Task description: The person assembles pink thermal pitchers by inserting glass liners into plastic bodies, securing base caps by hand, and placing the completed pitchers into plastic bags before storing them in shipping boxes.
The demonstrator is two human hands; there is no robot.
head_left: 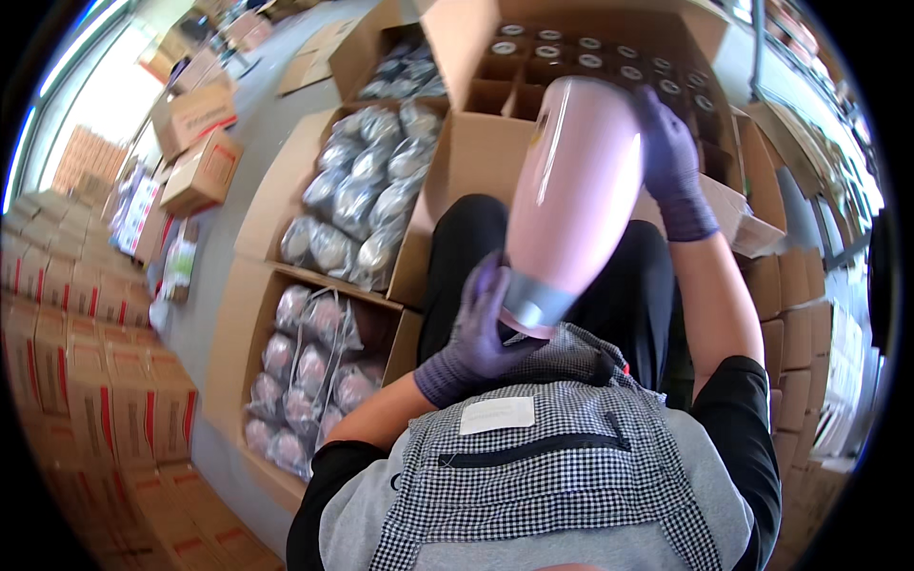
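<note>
A large, glossy pink vacuum flask (576, 181) is tilted above my lap, its wide end up and away from me. A silver-grey band (535, 301) circles its narrower lower end. My left hand (481, 328), in a purple knit glove, is closed around that end by the band. Along the upper right side of the flask lies my right hand (671, 157), gloved alike and gripping it; its fingertips are partly hidden and blurred. Just beyond the flask stands an open carton with cardboard dividers (490, 95), holding several upright round-topped items (590, 61).
Left of my knees, an open carton (405, 328) holds bagged pink-topped items (309, 366); another beyond holds bagged silvery ones (352, 190). Stacked closed cartons (105, 381) line the far left. Flattened cardboard (795, 143) and a metal rack post (758, 48) stand at the right.
</note>
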